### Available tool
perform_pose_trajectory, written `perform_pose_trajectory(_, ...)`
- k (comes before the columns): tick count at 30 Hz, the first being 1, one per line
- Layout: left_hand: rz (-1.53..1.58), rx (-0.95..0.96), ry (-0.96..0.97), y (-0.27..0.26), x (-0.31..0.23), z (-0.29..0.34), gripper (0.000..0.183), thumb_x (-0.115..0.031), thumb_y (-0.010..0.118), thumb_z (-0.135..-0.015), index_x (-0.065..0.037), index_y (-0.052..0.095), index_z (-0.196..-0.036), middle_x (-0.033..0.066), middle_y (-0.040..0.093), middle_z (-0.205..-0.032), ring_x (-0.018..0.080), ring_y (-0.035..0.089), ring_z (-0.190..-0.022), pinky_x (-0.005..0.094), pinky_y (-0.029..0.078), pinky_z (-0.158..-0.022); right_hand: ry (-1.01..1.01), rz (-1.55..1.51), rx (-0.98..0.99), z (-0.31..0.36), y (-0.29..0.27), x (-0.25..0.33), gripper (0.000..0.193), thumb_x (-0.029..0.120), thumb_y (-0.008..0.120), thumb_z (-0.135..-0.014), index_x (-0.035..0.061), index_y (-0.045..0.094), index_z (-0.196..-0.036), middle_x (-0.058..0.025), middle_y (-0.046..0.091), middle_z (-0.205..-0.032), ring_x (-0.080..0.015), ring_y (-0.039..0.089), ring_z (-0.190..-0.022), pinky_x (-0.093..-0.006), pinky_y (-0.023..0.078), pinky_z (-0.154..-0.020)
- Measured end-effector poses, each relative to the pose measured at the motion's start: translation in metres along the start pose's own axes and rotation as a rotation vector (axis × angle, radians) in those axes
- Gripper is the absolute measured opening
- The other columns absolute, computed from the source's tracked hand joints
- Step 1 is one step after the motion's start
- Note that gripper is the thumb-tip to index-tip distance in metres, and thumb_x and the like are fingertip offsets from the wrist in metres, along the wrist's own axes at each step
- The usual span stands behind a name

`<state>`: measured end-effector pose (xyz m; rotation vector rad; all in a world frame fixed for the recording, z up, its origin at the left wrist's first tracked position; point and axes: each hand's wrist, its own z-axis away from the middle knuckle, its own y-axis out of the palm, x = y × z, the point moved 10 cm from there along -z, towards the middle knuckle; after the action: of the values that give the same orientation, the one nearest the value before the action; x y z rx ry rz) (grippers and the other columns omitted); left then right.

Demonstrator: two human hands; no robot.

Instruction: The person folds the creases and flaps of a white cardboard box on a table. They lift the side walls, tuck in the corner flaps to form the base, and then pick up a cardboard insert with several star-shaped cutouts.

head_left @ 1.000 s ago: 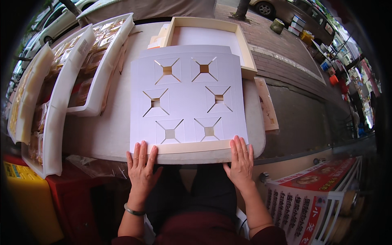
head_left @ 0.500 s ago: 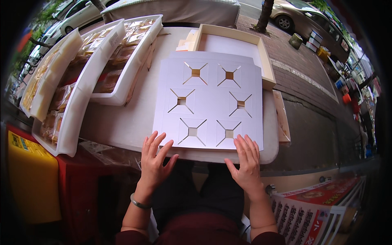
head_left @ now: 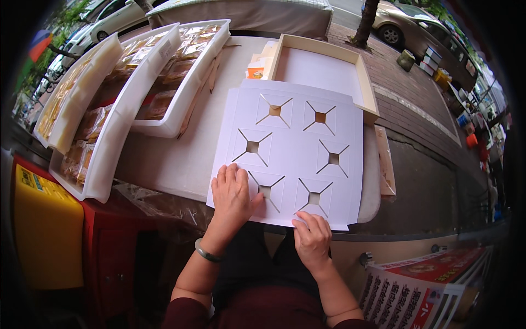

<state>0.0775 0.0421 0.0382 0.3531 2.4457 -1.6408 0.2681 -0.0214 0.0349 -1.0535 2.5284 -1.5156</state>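
A white card insert (head_left: 293,159) with several X-shaped slits, each around a small square hole, lies in front of me. Its near edge juts past the edge of the grey table (head_left: 153,164). My left hand (head_left: 231,194) rests with fingers laid over the insert's near left part, beside a slit. At the near right edge, my right hand (head_left: 313,241) has its thumb and curled fingers closed on the card. Beyond the insert stands a shallow cream box (head_left: 368,90) with a white bottom; the insert's far part overlaps its near side.
Several long white trays (head_left: 178,118) of clear-wrapped food packs fill the table's left side. Small printed cards (head_left: 256,68) lie by the box. A yellow container (head_left: 46,236) sits on a red cabinet (head_left: 112,247) at the left. A printed sign (head_left: 416,279) stands at lower right.
The insert has come toward me and now overhangs the table edge. My left hand has moved onto the card, and my right hand has closed on its near edge.
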Motion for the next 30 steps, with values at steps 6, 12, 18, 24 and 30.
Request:
perform_pose_trajectory(6,-0.084,-0.074,0.0,-0.001,-0.007,-0.002,0.044,-0.019,0.084,-0.067,-0.003,0.054,-0.095,0.0169,0.059,-0.114,0.0376,0.057,-0.109,0.0438,0.048,-0.086,0.018,0.014,-0.016,0.002,0.002,0.0,0.019,-0.001,0.074,-0.072,0.0068,0.072,-0.09,-0.0034,0.068,-0.108,-0.0246,0.063,-0.095,-0.0386,0.049,-0.081)
perform_pose_trajectory(12,0.156,0.082,-0.123,0.003,0.013,-0.005,0.032,-0.016,0.078,-0.073,-0.003,0.055,-0.09,0.0152,0.066,-0.099,0.0358,0.064,-0.092,0.0438,0.052,-0.074,0.046,-0.001,0.0,0.002,0.0,-0.002,0.02,-0.001,0.074,-0.073,0.0074,0.072,-0.09,-0.0031,0.068,-0.11,-0.0245,0.062,-0.095,-0.0385,0.049,-0.082)
perform_pose_trajectory(18,0.428,0.039,-0.153,-0.008,0.051,-0.002,0.02,-0.008,0.074,-0.078,-0.005,0.064,-0.095,0.017,0.067,-0.101,0.0358,0.067,-0.087,0.0409,0.053,-0.071,0.07,-0.036,0.064,-0.002,0.0,-0.004,0.02,0.004,0.076,-0.075,0.0065,0.071,-0.094,-0.0041,0.069,-0.11,-0.0245,0.064,-0.097,-0.0389,0.049,-0.081)
perform_pose_trajectory(24,0.184,-0.03,-0.031,-0.006,0.052,0.008,0.016,-0.008,0.079,-0.075,-0.016,0.076,-0.089,0.0072,0.064,-0.118,0.032,0.057,-0.115,0.0442,0.042,-0.1,0.027,-0.152,0.295,-0.049,-0.001,0.018,0.023,0.013,0.074,-0.086,0.001,0.07,-0.105,-0.0125,0.071,-0.107,-0.031,0.067,-0.097,-0.0423,0.052,-0.085)
perform_pose_trajectory(30,0.278,-0.018,-0.076,-0.005,0.06,0.003,0.017,-0.01,0.08,-0.074,-0.015,0.076,-0.089,0.0072,0.064,-0.12,0.0307,0.054,-0.115,0.0433,0.041,-0.102,-0.312,-0.144,0.388,-0.081,0.069,0.062,0.033,0.012,0.064,-0.093,0.001,0.061,-0.124,-0.014,0.059,-0.136,-0.034,0.051,-0.13,-0.0469,0.044,-0.098)
